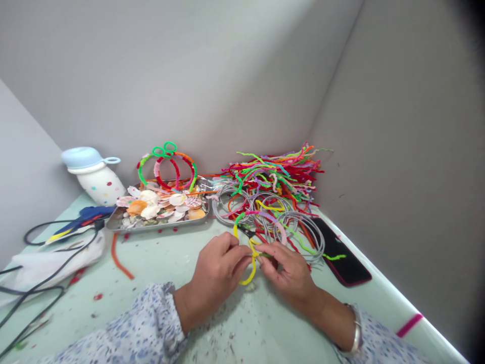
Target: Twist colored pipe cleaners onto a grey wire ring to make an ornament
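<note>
Between my hands is a yellow pipe cleaner, bent into a loop at its lower end. Its upper part runs into a ring of green, pink and lilac pipe cleaner. My left hand pinches the yellow piece from the left, fingertips close together. From the right, my right hand pinches it at the crossing, with the thumb and forefinger nearly meeting the left ones. Pliers with red handles lie just behind the fingers, partly covered. Coils of grey wire spread behind and to the right.
A metal tray of shells stands at the back left, with finished pipe-cleaner rings on it. Nearby are a white bottle, black cables and a plastic bag. Pipe cleaners are heaped behind; a phone lies right.
</note>
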Available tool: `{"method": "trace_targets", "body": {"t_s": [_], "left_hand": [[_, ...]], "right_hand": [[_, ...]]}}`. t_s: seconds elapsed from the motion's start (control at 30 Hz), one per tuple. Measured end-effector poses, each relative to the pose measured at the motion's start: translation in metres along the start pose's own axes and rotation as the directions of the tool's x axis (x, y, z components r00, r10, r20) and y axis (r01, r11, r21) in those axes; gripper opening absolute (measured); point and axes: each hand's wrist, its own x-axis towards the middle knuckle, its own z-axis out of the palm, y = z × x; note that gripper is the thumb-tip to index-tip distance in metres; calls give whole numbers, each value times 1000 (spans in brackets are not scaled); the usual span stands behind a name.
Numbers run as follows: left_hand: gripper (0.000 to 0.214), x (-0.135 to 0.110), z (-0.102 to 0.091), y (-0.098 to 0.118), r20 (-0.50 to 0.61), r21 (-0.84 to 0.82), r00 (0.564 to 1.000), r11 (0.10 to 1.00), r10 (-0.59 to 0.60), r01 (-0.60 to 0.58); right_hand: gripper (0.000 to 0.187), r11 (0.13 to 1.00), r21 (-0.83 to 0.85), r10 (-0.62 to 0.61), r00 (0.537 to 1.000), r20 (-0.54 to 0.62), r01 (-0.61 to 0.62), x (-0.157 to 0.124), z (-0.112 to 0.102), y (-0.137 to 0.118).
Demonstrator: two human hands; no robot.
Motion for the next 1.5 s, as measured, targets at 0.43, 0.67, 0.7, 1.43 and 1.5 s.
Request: {"method": "trace_targets", "body": {"t_s": [0.43, 0.67, 0.7, 1.43, 1.5], "left_hand": [[25, 1, -2, 4, 70, -225, 997, 973, -36, 51], [17, 4, -2, 10, 181, -307, 962, 917, -206, 255], [17, 3, -1, 10, 191, -301, 956, 914, -222, 273], [21, -4, 4, 9, 149, -213, 970, 951, -194, 223], [21, -5, 4, 10, 149, -211, 970, 952, -191, 220]], "right_hand": [[21, 999, 32, 7, 999, 36, -8, 0, 0, 0], [18, 999, -41, -4, 991, 137, 10, 0, -1, 3], [18, 999, -51, -5, 990, 144, 13, 0, -1, 4], [15, 991, -123, -32, 987, 158, 52, -3, 6, 5], [15, 988, -132, -57, 986, 158, 78, -2, 5, 4]]}}
